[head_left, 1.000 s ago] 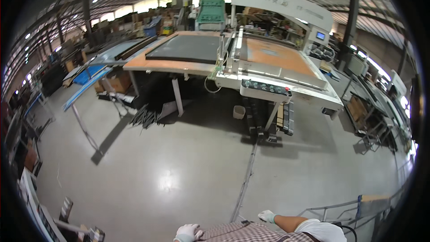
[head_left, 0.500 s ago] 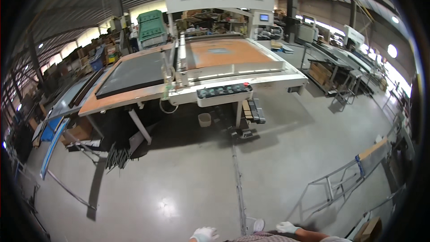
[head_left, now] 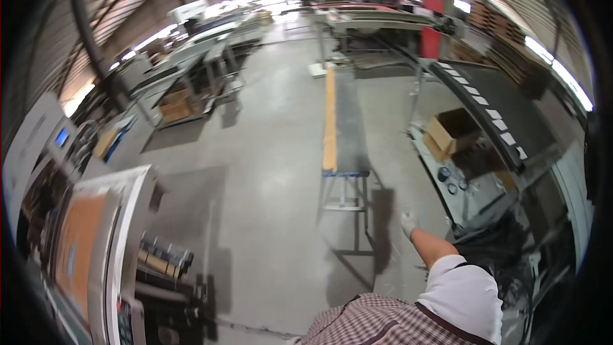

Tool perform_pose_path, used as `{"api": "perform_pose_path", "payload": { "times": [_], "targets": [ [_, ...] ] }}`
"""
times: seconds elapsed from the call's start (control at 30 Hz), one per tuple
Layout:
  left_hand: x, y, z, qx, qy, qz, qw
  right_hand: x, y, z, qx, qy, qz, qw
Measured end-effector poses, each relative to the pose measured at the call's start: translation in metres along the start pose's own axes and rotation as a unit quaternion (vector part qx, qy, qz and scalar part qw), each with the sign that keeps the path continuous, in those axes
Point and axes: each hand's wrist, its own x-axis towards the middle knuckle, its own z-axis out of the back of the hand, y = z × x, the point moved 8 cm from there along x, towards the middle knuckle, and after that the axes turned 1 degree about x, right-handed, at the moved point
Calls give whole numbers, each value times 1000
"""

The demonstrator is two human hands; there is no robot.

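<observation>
We cannot tell whether the fingers of our gloved right hand (head_left: pixel 409 223) are open or curled, small and blurred as they are. Our forearm (head_left: pixel 431 246) slants forward and leftward from a white sleeve (head_left: pixel 465 294); the hand is right of the narrow counter (head_left: pixel 352 121), apart from its near end. Farther right of that counter, an open carton (head_left: pixel 454 130) sits on a low shelf (head_left: pixel 474 207).

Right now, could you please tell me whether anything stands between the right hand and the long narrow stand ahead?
Nothing visible does: between the right hand and the long narrow stand, ahead and to its left, only grey floor and a dark shadow on it show.
</observation>
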Motion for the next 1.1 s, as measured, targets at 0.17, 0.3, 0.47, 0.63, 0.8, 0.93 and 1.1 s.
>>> {"api": "perform_pose_path", "payload": {
  "times": [0.17, 0.3, 0.47, 0.63, 0.8, 0.93, 1.1],
  "targets": [
    [164, -49, 92, -28, 69, -34, 997, 100, 146, 22, 142, -149, 29, 978],
    [318, -92, 152, -46, 147, -78, 985, 141, 217, -28, 190, -42, 7, 981],
    [514, -211, 214, -76, 257, -168, 949, 75, 292, -29, -113, -95, -51, 988],
    [724, -406, 193, -110, 313, -180, 926, 55, 311, -22, -115, -88, -123, 982],
    [910, -625, 72, -269, 360, -151, 881, 58, 275, -20, -152, -151, -153, 965],
    [1043, -773, 10, -275, 335, -182, 882, 52, 262, -16, -146, -230, -355, 894],
    [1077, -852, -77, -331, 401, -98, 849, 30, 264, -66, -109, -232, -536, 805]
  ]
}}
